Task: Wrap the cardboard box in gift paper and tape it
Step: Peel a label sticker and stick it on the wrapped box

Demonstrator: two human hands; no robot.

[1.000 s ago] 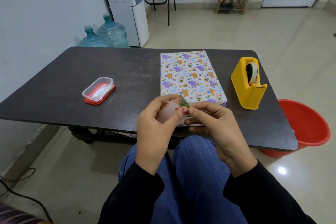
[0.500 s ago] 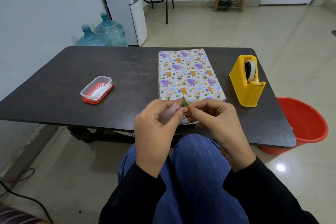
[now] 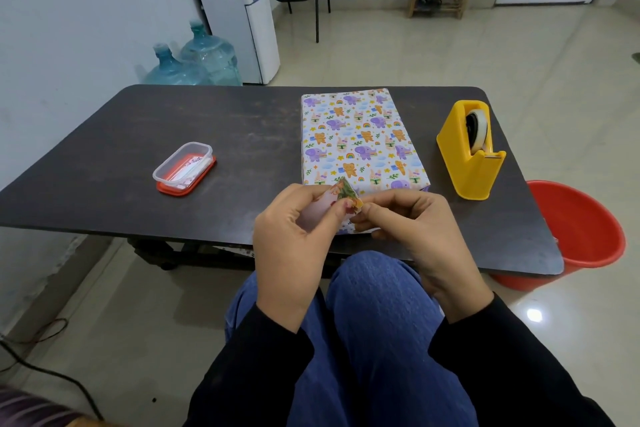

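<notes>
Your box (image 3: 360, 140) lay fully wrapped in animal-print paper, lengthwise on the table (image 3: 104, 163), its near end behind your hands. Your left hand (image 3: 294, 239) and right hand (image 3: 412, 236) each kept a narrow pinching grip on a small sticker (image 3: 346, 194). The table lay open between box and plastic container (image 3: 183, 170); the tape dispenser (image 3: 471, 149) stood near the right edge.

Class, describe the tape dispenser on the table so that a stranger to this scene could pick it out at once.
Start at the dark table and find the wrapped box with the animal print. To its right, near the table's right edge, stands the tape dispenser. It alone is bright yellow, wedge-shaped, with a tape roll in its top.
</notes>
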